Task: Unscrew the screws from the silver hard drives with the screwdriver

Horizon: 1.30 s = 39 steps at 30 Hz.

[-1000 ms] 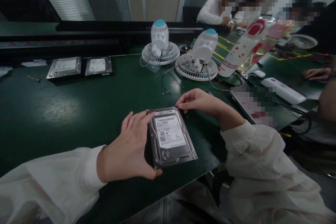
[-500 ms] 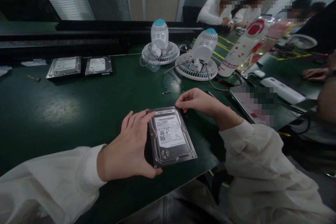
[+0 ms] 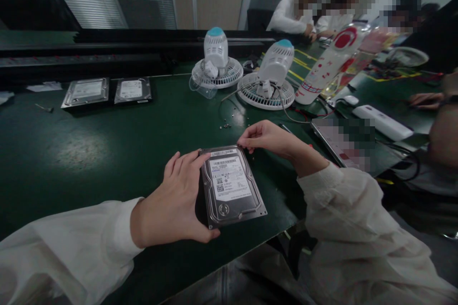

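Note:
A silver hard drive [image 3: 232,181] with a white printed label lies face up on the green table [image 3: 150,128], near its front edge. My left hand [image 3: 179,200] grips it from the left, fingers at the far left corner and thumb at the near left corner. At the far right corner of the drive, my right hand [image 3: 263,138] has thumb and fingers pinched together. Whatever may be between those fingertips is too small to make out. Several small screws [image 3: 226,126] are scattered on the table just beyond the drive.
Two more hard drives [image 3: 86,91] lie at the back left. Two white fans [image 3: 218,74] rest face down behind the screws. To the right are a white bottle [image 3: 322,71], a flat device [image 3: 339,143] partly blurred out, a white power strip [image 3: 382,122] and another person's hand [image 3: 427,100].
Both hands and the hard drive keep almost the same places. The whole view has shifted very slightly.

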Each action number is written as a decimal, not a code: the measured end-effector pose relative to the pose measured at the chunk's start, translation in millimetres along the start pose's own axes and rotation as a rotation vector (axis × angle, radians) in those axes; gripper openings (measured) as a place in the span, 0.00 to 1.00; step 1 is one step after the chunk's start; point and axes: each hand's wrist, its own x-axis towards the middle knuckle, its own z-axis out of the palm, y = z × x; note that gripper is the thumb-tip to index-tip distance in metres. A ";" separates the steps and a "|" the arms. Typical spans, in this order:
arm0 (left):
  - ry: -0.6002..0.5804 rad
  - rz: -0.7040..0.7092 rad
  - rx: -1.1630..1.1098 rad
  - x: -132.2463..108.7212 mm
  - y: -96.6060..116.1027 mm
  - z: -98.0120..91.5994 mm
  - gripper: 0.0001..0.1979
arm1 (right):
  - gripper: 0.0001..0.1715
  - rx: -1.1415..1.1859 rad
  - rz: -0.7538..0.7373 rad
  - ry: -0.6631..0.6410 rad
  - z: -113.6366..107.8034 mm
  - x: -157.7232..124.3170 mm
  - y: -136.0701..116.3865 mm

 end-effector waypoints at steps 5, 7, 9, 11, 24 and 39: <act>-0.002 0.004 -0.001 0.0 0.0 -0.6 0.68 | 0.13 -0.001 0.004 -0.002 0.2 -0.8 -1.2; -0.007 -0.005 0.010 0.3 0.6 -1.5 0.68 | 0.13 -0.004 0.007 0.003 0.6 -1.2 -1.5; -0.006 -0.007 0.016 0.6 1.0 -1.9 0.68 | 0.14 -0.010 0.010 0.010 1.2 -1.4 -1.5; -0.003 -0.003 0.010 0.7 0.8 -1.8 0.69 | 0.14 -0.019 0.013 0.022 1.8 -1.6 -1.3; -0.138 -0.074 -0.165 -0.6 -7.9 -13.4 0.78 | 0.11 -0.274 -0.162 0.398 -2.2 -54.9 -1.6; -0.098 -0.168 -0.242 87.6 -24.3 -44.4 0.27 | 0.24 -1.039 -0.026 0.988 -29.5 -145.7 94.6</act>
